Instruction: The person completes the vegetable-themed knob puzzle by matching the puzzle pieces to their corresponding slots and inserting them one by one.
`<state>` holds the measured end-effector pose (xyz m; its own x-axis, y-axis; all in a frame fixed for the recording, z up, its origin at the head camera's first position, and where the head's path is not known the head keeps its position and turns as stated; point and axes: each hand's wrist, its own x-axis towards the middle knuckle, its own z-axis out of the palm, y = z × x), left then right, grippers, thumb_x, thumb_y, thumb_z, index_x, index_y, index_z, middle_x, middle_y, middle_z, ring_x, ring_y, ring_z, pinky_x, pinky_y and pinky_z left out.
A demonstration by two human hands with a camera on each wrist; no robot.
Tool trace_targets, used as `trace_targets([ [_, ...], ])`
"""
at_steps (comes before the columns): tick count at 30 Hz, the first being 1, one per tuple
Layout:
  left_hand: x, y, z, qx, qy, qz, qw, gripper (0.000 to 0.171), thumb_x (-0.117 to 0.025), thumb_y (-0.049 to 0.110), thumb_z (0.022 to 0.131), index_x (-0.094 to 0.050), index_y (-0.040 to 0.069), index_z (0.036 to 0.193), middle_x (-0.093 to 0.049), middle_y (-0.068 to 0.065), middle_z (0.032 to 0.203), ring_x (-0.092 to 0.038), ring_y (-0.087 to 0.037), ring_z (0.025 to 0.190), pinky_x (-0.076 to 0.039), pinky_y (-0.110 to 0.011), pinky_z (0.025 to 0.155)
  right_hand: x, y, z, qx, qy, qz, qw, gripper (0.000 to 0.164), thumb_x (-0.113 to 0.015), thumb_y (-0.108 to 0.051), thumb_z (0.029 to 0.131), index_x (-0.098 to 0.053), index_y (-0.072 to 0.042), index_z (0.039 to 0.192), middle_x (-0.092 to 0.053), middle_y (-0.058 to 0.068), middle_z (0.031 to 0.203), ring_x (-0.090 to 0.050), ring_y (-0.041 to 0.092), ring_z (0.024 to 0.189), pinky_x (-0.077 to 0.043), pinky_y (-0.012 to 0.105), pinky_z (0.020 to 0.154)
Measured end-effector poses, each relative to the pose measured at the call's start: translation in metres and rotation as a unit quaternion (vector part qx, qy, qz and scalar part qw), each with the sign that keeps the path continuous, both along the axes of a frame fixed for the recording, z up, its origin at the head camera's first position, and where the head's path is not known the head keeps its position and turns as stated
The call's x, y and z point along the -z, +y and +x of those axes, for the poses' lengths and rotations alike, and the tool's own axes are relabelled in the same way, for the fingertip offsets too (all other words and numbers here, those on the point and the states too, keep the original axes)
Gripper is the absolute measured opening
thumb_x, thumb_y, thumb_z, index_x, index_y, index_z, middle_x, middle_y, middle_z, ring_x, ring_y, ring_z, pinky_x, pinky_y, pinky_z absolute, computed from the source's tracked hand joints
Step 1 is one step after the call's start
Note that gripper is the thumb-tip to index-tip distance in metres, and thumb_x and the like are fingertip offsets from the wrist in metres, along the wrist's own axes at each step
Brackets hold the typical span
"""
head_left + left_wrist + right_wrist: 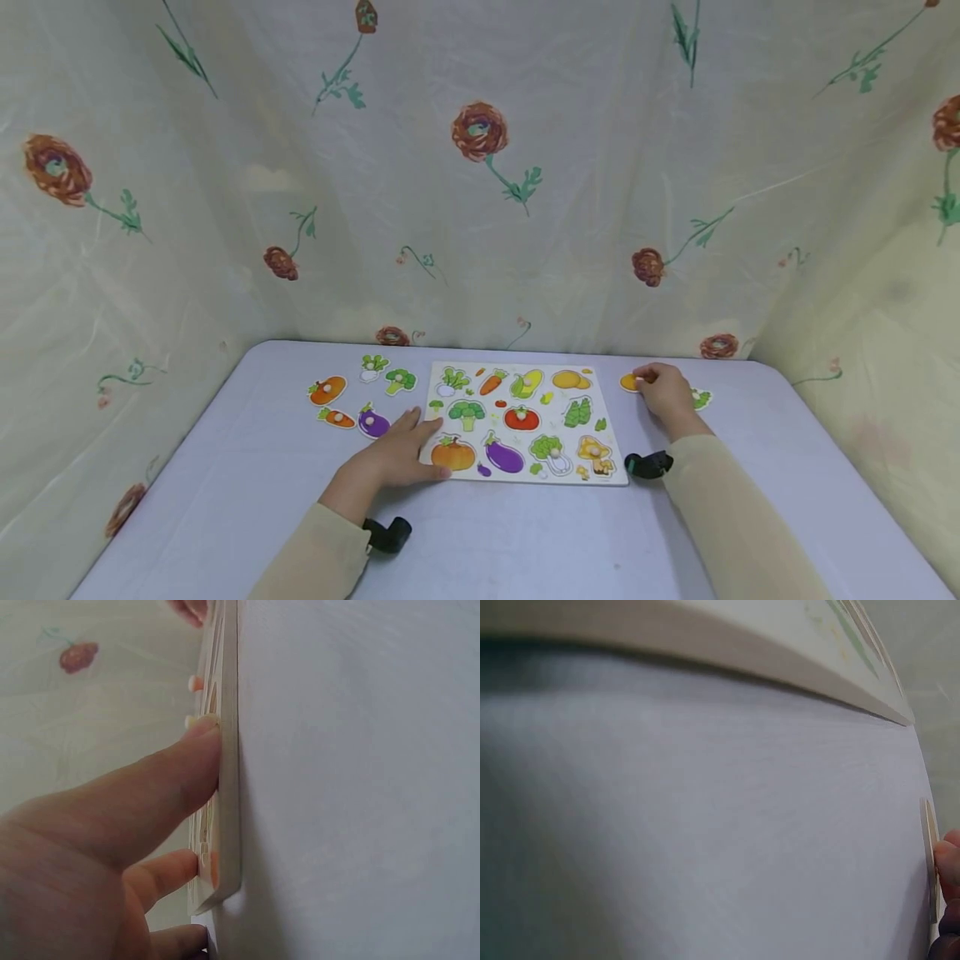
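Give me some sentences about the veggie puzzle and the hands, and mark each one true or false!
1. The left hand touches the vegetable puzzle board. True.
2. The right hand holds the carrot piece. False: it pinches a yellow piece that looks like potato.
3. The pumpkin piece lies to the left of the board. True.
4. The eggplant piece lies to the right of the board. False: the eggplant piece lies to the left, near the carrot piece.
5. The tomato on the board is red. True.
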<state>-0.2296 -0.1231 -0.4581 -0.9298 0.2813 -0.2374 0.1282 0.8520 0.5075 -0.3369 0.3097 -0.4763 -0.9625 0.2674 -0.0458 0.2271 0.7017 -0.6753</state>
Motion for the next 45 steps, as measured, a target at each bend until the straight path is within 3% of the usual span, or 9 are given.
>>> trace_targets([
  [15, -0.002, 0.001, 0.002, -0.001, 0.001, 0.000, 1.0000, 0.085, -0.077, 0.052, 0.082, -0.042, 0.022, 0.154, -0.019, -0.016, 0.165, -0.014, -0.036, 0.152, -0.026, -0.067, 0.112, -0.004, 0.008, 0.002, -0.022, -0.008, 0.004, 1.000, 0.020, -0.052, -0.008, 0.103, -0.063, 0.002, 0.117, -0.061, 0.024, 0.117, -0.056, 0.035, 0.101, -0.047, 0.046, 0.085],
  [25, 0.002, 0.001, 0.001, -0.002, -0.004, 0.000, 1.0000, 0.085, -0.077, 0.052, 0.083, -0.041, 0.024, 0.154, -0.018, -0.014, 0.166, -0.013, -0.035, 0.153, -0.026, -0.066, 0.113, -0.012, 0.008, 0.005, -0.032, -0.010, -0.001, 0.999, 0.022, -0.055, -0.014, 0.104, -0.062, 0.000, 0.120, -0.058, 0.023, 0.121, -0.053, 0.037, 0.106, -0.048, 0.049, 0.095],
  [37, 0.000, 0.000, 0.001, 0.000, -0.001, -0.002, 1.0000, 0.085, -0.076, 0.052, 0.084, -0.040, 0.023, 0.155, -0.017, -0.015, 0.166, -0.012, -0.035, 0.153, -0.025, -0.066, 0.114, -0.046, -0.024, 0.018, -0.102, 0.044, 0.023, 0.994, 0.020, -0.058, -0.012, 0.102, -0.065, 0.000, 0.116, -0.062, 0.021, 0.114, -0.054, 0.035, 0.101, -0.050, 0.045, 0.088],
  [45, -0.003, 0.000, 0.002, 0.001, 0.000, 0.000, 1.0000, 0.084, -0.076, 0.051, 0.084, -0.041, 0.022, 0.155, -0.017, -0.015, 0.166, -0.013, -0.035, 0.153, -0.025, -0.065, 0.114, -0.054, -0.051, 0.016, -0.123, 0.050, 0.010, 0.991, 0.020, -0.059, -0.011, 0.101, -0.065, 0.001, 0.116, -0.062, 0.020, 0.114, -0.054, 0.033, 0.101, -0.051, 0.041, 0.086],
])
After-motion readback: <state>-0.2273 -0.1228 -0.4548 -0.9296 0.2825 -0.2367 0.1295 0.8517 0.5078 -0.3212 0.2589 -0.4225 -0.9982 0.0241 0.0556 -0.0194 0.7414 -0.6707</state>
